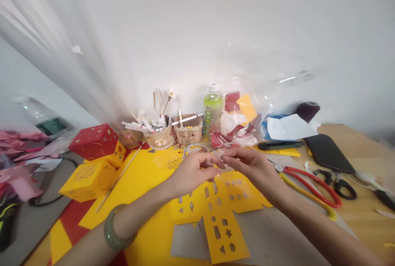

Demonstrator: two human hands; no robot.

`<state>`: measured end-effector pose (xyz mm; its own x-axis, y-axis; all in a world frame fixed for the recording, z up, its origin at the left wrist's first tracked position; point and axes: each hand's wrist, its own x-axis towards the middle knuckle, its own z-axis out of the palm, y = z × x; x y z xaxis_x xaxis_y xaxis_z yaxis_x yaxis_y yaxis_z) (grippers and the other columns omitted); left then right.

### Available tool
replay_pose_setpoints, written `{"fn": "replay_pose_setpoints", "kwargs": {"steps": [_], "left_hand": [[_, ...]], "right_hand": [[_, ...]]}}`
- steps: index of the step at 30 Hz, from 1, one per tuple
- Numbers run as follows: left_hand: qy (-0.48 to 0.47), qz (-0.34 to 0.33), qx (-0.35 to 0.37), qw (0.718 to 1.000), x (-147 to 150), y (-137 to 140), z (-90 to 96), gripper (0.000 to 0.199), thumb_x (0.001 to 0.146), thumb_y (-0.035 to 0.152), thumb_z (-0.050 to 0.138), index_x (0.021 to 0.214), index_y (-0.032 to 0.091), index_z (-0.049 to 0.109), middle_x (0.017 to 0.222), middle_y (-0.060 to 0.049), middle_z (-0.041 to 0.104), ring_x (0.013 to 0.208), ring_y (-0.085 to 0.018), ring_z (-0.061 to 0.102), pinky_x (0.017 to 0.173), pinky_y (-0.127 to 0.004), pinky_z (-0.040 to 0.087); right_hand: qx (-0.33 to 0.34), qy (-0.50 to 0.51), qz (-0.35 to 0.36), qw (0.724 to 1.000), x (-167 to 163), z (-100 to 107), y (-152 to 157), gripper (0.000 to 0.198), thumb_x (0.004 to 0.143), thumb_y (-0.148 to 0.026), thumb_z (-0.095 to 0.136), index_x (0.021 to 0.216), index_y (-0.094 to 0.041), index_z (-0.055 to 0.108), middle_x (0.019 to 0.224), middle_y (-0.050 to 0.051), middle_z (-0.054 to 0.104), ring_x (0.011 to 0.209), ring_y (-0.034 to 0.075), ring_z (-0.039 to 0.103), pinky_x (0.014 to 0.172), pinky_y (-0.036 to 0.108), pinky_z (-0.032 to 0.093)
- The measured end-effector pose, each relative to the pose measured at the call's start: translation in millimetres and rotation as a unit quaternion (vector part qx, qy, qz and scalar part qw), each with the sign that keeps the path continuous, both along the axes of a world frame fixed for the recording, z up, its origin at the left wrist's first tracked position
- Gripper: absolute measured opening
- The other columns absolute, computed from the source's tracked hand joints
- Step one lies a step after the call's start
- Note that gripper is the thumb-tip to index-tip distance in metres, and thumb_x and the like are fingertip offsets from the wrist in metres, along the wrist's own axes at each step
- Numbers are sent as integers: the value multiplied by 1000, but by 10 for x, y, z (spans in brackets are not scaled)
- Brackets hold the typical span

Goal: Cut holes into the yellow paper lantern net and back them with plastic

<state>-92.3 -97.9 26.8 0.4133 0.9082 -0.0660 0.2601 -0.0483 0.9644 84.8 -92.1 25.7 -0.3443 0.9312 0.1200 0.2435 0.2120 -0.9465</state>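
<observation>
My left hand point(195, 170), with a green bangle point(112, 228) on its wrist, meets my right hand point(253, 168) above the middle of the table. Fingers of both are bent together in pinches, fingertips almost touching. Whatever small thing lies between them is hidden and blurred. Below them lies yellow card point(202, 204) with cut-out shapes. Closer to me, a yellow card strip point(220, 242) has circle, star, triangle and other holes. Just behind my left hand sits a round lidded container point(195, 148), partly covered.
Red-and-orange-handled pliers point(311, 183), black-handled scissors point(345, 190) and a phone point(329, 153) lie right. A green drink bottle point(212, 109) and a pen basket point(189, 130) stand behind. Left are a yellow box point(88, 179), a red box point(94, 140) and a pink glue gun point(21, 181).
</observation>
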Motion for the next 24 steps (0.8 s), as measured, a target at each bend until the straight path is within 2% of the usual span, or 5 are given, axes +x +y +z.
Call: {"fn": "replay_pose_setpoints", "kwargs": {"steps": [2, 5, 10, 17, 24], "left_hand": [[-1, -8, 0, 1000, 38, 8, 4, 16, 72, 12, 51, 79, 15, 65, 65, 1, 59, 59, -10, 57, 57, -23, 46], [-25, -20, -19, 999, 92, 5, -58, 17, 78, 23, 52, 81, 13, 66, 69, -2, 63, 64, -12, 60, 59, -23, 46], [-64, -40, -81, 994, 164, -36, -166, 40, 87, 45, 45, 85, 10, 63, 79, -9, 68, 63, -13, 64, 59, -22, 47], [-78, -42, -111, 990, 193, -90, -253, 46, 85, 52, 45, 84, 10, 63, 84, -12, 69, 65, -15, 66, 55, -23, 48], [-88, -48, -140, 985, 205, -134, -290, 43, 85, 50, 45, 89, 10, 61, 85, -12, 69, 60, -15, 66, 51, -21, 46]], "right_hand": [[-14, 28, -10, 999, -36, 60, -5, 22, 81, -37, 56, 84, -18, 66, 82, 3, 65, 75, 15, 58, 66, 26, 45], [-40, 69, -2, 997, -93, 65, -34, 20, 78, -36, 59, 77, -18, 67, 76, 3, 64, 69, 14, 56, 61, 25, 44], [-65, 110, 4, 992, -156, -26, -65, 21, 74, -35, 63, 65, -17, 65, 66, 1, 57, 58, 10, 50, 51, 22, 39], [-159, 153, -26, 975, -180, -112, -122, 23, 71, -36, 66, 61, -16, 63, 58, -2, 50, 48, 7, 42, 42, 20, 30], [-180, 166, -32, 969, -173, -177, -155, 19, 71, -34, 67, 63, -16, 67, 62, -2, 49, 48, 5, 42, 39, 18, 27]]}}
